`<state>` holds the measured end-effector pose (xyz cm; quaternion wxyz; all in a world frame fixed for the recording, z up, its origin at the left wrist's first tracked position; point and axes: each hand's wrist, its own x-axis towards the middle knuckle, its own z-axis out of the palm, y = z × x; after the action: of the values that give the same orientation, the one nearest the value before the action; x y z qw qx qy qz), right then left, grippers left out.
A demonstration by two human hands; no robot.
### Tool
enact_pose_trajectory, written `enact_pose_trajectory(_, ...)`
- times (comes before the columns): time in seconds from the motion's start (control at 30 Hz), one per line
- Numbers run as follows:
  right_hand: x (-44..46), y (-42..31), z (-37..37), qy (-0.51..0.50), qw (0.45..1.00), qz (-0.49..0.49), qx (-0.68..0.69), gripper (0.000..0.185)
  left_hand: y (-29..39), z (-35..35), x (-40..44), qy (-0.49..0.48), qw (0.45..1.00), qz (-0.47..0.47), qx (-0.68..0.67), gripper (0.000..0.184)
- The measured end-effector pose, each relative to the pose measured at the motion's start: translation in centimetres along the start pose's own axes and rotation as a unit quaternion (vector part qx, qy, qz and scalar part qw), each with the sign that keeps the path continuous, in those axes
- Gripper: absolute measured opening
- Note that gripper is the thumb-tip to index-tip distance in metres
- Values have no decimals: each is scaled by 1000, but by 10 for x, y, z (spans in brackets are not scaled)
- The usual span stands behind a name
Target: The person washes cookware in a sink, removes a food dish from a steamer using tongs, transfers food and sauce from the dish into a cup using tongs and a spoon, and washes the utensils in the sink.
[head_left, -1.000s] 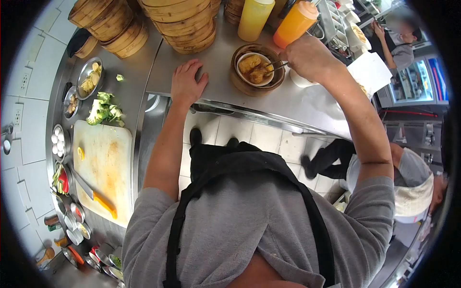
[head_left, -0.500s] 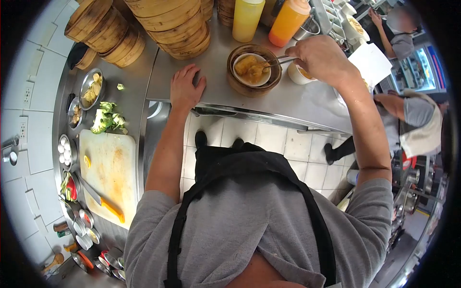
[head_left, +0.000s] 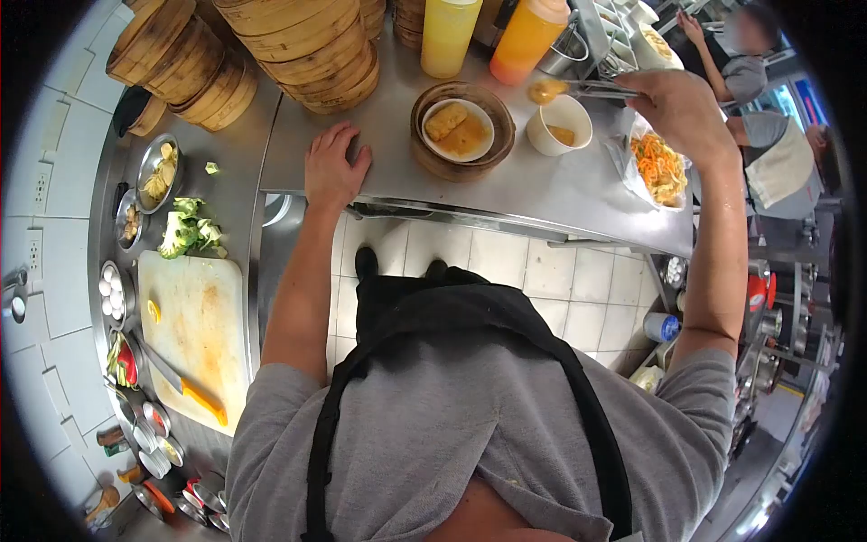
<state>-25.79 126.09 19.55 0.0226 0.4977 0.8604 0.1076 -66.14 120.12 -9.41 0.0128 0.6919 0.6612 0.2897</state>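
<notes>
My right hand (head_left: pixel 682 113) is closed around metal tongs (head_left: pixel 601 89). Their tips grip a brown, sauce-coated piece of food (head_left: pixel 546 91) above the far rim of a white paper cup (head_left: pixel 571 112). Inside that cup lies another brownish piece. To its left stands a small bamboo steamer (head_left: pixel 452 170) holding a white bowl (head_left: pixel 490 137). One golden-brown roll (head_left: pixel 446 120) sits in orange sauce in the bowl. My left hand (head_left: pixel 334 169) rests on the steel counter (head_left: pixel 384 154) left of the steamer, palm down, fingers stretched and thumb apart, holding nothing.
Stacked bamboo steamers (head_left: pixel 307 50), a yellow squeeze bottle (head_left: pixel 449 36) and an orange one (head_left: pixel 530 41) line the back. Shredded vegetables (head_left: pixel 657 167) lie in plastic at right. A cutting board (head_left: pixel 194 316) with a knife (head_left: pixel 203 399) is at left. Another person (head_left: pixel 750 77) stands far right.
My right hand has moved right with the tongs, lifting one food piece out of the bowl and over the paper cup. The left hand stays on the counter.
</notes>
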Motion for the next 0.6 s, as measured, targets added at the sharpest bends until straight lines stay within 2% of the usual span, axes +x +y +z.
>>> enact_pose_trajectory(0.03,-4,7,6,-23,999,29,6,29,0,-1,0,1,1000,2,2,40)
enact_pose_trajectory(0.1,0,23,42,-6,1000,7,1,29,1,-2,1,-3,1000,-1,-2,39)
enact_pose_trajectory(0.17,4,19,64,-94,989,16,-114,27,2,-3,1,-8,1000,-1,-7,39)
enact_pose_trajectory(0.3,7,16,76,-104,991,39,-69,28,0,-1,3,-1,1000,10,2,39)
enact_pose_trajectory(0.4,4,18,52,-87,994,44,-49,32,2,-1,1,-4,1000,7,-6,40)
enact_pose_trajectory(0.47,0,14,35,9,997,29,-76,27,2,-4,2,-2,1000,5,-2,39)
enact_pose_trajectory(0.57,7,-18,7,23,999,34,-33,26,4,-3,3,-6,1000,-2,0,39)
enact_pose_trajectory(0.6,10,-24,8,50,998,-9,-29,29,3,-2,3,-6,1000,-1,-1,40)
